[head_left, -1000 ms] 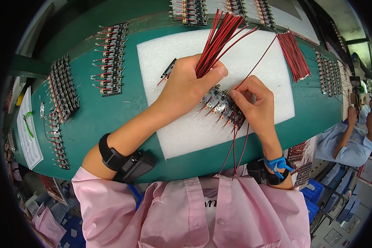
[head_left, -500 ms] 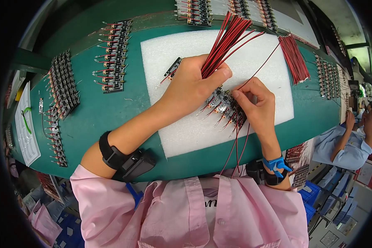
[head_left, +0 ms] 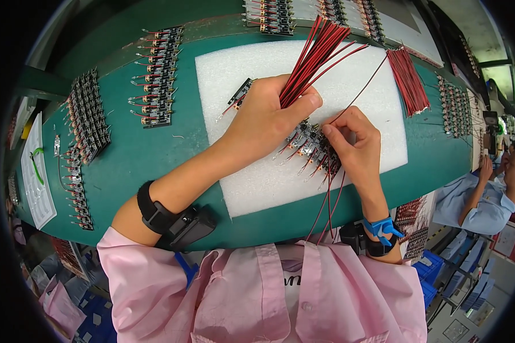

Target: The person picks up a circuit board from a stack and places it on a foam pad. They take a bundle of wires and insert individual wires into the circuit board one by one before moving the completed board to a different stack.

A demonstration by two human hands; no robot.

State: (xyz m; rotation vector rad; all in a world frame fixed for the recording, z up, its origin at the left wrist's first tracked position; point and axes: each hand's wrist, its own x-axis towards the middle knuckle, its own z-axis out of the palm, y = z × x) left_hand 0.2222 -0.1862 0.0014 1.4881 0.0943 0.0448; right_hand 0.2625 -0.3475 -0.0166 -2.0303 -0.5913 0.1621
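Red-black wire bundle (head_left: 310,68), left hand (head_left: 272,117) clamped round it; right hand (head_left: 359,140) curled, pinching apparently one wire (head_left: 359,95)

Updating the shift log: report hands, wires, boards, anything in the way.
Left hand gripping wire bundle. Right hand pinching single wire beside boards. Boards over white foam; left hand hides what's beneath it.

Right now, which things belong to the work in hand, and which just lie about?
In the work:
left hand, gripping red-and-black wire bundle
right hand, pinching one wire
circuit boards beneath
white foam

Lying about:
second wire bundle, right
board row, left
white sheet, far left
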